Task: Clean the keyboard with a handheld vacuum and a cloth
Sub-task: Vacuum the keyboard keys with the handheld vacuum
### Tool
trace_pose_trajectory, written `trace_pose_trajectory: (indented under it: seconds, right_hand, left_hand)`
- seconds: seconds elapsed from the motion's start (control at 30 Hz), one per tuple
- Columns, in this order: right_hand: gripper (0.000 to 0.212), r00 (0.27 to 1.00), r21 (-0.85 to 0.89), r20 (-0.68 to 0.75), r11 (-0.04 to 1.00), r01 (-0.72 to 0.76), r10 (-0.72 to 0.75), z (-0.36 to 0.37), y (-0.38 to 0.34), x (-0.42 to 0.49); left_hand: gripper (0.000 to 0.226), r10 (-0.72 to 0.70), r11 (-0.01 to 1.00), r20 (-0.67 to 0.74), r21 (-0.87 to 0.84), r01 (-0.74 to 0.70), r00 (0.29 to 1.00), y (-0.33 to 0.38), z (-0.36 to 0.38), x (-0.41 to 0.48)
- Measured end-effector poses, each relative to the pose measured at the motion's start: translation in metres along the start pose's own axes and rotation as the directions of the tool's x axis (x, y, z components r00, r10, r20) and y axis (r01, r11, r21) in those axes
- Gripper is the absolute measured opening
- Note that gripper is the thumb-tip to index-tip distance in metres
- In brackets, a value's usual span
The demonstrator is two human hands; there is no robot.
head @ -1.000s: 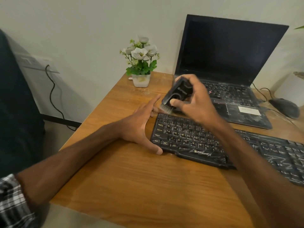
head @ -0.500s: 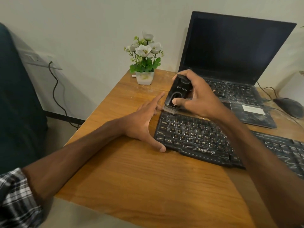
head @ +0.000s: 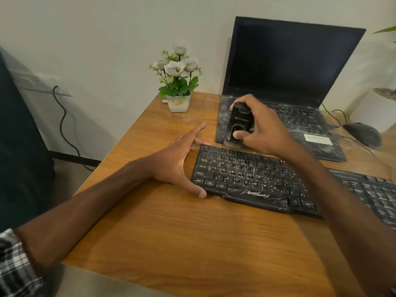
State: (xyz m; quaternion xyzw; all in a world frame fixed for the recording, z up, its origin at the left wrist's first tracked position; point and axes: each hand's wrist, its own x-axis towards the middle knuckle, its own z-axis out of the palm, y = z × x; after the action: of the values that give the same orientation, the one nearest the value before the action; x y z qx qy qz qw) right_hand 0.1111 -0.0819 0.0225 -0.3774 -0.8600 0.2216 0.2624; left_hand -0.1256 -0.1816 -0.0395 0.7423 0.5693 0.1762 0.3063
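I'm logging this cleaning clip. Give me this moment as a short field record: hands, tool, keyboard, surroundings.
keyboard: black, dusty, on wooden desk
left hand: open, spread along keyboard's left end
right hand: grips handheld vacuum
vacuum brush: down at keyboard's top-left edge
behind: dark-screened laptop, flower pot, mouse
cloth: not in view

The person is wearing a checked sleeve in black, white and grey, showing at the lower left corner of the frame; its edge is ending high on the left forearm, which is running bare from there toward the middle of the frame; the left hand is showing bare too; the right forearm, entering from the lower right, and the right hand are both showing bare.
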Motion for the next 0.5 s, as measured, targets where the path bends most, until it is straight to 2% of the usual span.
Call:
trace_pose_trajectory:
  seconds: [0.1, 0.17, 0.23, 0.27, 0.37, 0.43, 0.5]
  right_hand:
    - [0.062, 0.996, 0.203, 0.082, 0.977, -0.061, 0.045, -0.006, 0.009, -0.006]
    - [0.062, 0.991, 0.146, 0.108, 0.985, -0.09, 0.075, -0.009, 0.015, -0.013]
    - [0.062, 0.998, 0.005, 0.04, 0.998, -0.056, 0.056, -0.019, 0.017, -0.016]
    - [0.061, 0.999, 0.008, 0.007, 0.999, -0.052, 0.051, -0.025, 0.019, -0.018]
    - [0.062, 0.992, 0.254, 0.071, 0.96, -0.118, 0.103, -0.032, 0.028, -0.026]
    - [0.063, 0.988, 0.196, 0.094, 0.971, -0.14, 0.123, -0.029, 0.035, -0.033]
    - [0.063, 0.994, 0.055, 0.039, 0.993, -0.102, 0.1, -0.034, 0.037, -0.036]
  left_hand:
    - [0.157, -0.003, 1.0, 0.004, 0.013, 0.003, 1.0, -0.001, 0.0, 0.0]
    - [0.156, -0.009, 1.0, 0.013, 0.028, 0.008, 1.0, -0.001, -0.001, 0.0]
    - [0.154, -0.008, 0.999, 0.021, 0.05, 0.007, 1.0, -0.001, -0.001, 0.0]
    - [0.152, -0.007, 0.998, 0.021, 0.067, 0.005, 1.0, -0.001, -0.001, 0.0]
    - [0.149, -0.006, 0.993, 0.03, 0.117, 0.003, 1.0, 0.0, -0.002, 0.001]
    - [0.147, -0.002, 0.991, 0.047, 0.137, -0.004, 0.999, 0.0, -0.003, 0.001]
    - [0.146, -0.007, 0.985, 0.073, 0.17, -0.005, 0.997, 0.003, -0.005, 0.002]
